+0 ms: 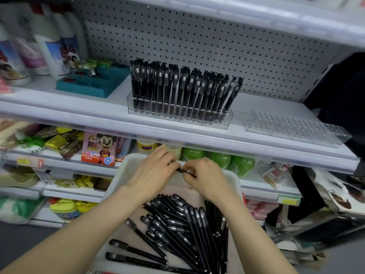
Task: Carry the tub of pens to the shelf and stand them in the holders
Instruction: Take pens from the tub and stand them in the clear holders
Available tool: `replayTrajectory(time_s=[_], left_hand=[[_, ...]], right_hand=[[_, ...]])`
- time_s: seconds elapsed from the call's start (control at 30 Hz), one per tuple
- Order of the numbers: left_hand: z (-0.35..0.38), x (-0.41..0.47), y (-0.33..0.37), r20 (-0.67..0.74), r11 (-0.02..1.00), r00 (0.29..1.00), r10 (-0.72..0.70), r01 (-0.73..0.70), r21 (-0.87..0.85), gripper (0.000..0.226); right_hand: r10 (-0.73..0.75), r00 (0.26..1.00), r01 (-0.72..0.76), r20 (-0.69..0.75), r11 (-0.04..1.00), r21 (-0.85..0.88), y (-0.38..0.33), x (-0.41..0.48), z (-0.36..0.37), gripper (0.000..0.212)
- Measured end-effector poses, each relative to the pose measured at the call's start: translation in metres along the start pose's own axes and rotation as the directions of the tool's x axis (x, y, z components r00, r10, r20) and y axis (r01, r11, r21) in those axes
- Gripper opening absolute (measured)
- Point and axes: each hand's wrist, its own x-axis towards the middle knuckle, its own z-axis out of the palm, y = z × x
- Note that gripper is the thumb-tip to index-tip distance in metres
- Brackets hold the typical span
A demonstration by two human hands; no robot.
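Observation:
A white tub [130,165] sits low in front of me, holding several loose black pens [177,224]. Over the tub's far end my left hand [154,173] and my right hand [205,177] meet, both pinching one black pen [184,172] between their fingertips. On the shelf above stands a clear acrylic holder [177,115] filled with several upright black pens [183,86]. To its right lies a second clear holder [296,128] with nothing in it.
A teal tray [92,84] and white bottles [49,42] stand on the shelf's left. A pegboard backs the shelf. Below are green bottles [221,159], a toy box [98,148] and packaged goods. Dark items crowd the right side.

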Motion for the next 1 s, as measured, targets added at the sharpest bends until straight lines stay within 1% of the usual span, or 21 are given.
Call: replayTrajectory(time_s=[0.07,0.1,0.17,0.23,0.3,0.33,0.4,0.5,0.57,0.63,0.7,0.77,0.8,0.87,1.0], left_hand=[[0.002,0.001,0.0,-0.05,0.998,0.997,-0.051,0.05,-0.024,0.011],[0.002,0.002,0.001,-0.069,0.996,0.994,-0.088,0.085,-0.04,0.015],[0.002,0.004,0.004,-0.075,0.986,0.985,-0.154,0.149,-0.069,0.023],[-0.001,0.009,0.008,-0.076,0.975,0.976,-0.203,0.195,-0.103,0.026],[-0.004,0.016,0.011,-0.088,0.965,0.968,-0.237,0.224,-0.138,0.026],[-0.005,0.02,0.012,-0.096,0.961,0.964,-0.247,0.231,-0.156,0.025],[-0.009,0.029,0.011,-0.099,0.959,0.965,-0.242,0.223,-0.176,0.023],[-0.019,0.045,0.005,-0.095,0.962,0.967,-0.238,0.22,-0.165,0.031],[-0.028,0.058,-0.004,-0.137,0.96,0.954,-0.266,0.249,-0.131,0.04],[-0.035,0.07,-0.019,-0.189,0.961,0.943,-0.275,0.268,-0.064,0.048],[-0.038,0.079,-0.034,-0.2,0.96,0.943,-0.265,0.277,0.031,0.055],[-0.037,0.083,-0.044,-0.198,0.957,0.947,-0.252,0.274,0.091,0.057],[-0.036,0.084,-0.047,-0.198,0.958,0.948,-0.248,0.271,0.098,0.056],[-0.032,0.083,-0.048,-0.2,0.958,0.948,-0.249,0.271,0.092,0.055],[-0.029,0.083,-0.047,-0.199,0.956,0.944,-0.264,0.283,0.076,0.053]], right_hand=[[0.021,0.999,-0.02,-0.032,1.0,0.007,0.001,0.001,-0.015,0.016],[0.04,0.997,-0.037,-0.069,0.998,0.048,0.002,0.001,-0.022,0.015],[0.095,0.981,-0.057,-0.169,0.974,0.218,0.003,0.003,-0.033,0.013],[0.161,0.961,-0.054,-0.226,0.907,0.418,0.0,0.005,-0.035,0.016],[0.222,0.948,-0.042,-0.228,0.798,0.601,-0.003,0.006,-0.032,0.016],[0.244,0.943,-0.036,-0.227,0.752,0.658,-0.004,0.006,-0.03,0.014],[0.261,0.934,-0.012,-0.246,0.709,0.705,-0.003,0.008,-0.029,0.01],[0.276,0.908,0.041,-0.315,0.69,0.722,0.001,0.014,-0.046,0.009],[0.311,0.872,0.065,-0.378,0.691,0.72,0.006,0.019,-0.068,0.01],[0.356,0.806,0.085,-0.473,0.721,0.688,0.014,0.026,-0.094,0.01],[0.357,0.729,0.107,-0.584,0.783,0.613,0.022,0.035,-0.115,0.009],[0.353,0.671,0.102,-0.652,0.827,0.553,0.03,0.048,-0.128,0.009],[0.351,0.654,0.092,-0.67,0.842,0.531,0.032,0.054,-0.132,0.009],[0.334,0.65,0.062,-0.683,0.872,0.485,0.037,0.066,-0.135,0.01],[0.3,0.706,-0.02,-0.642,0.914,0.405,0.042,0.082,-0.126,0.016]])
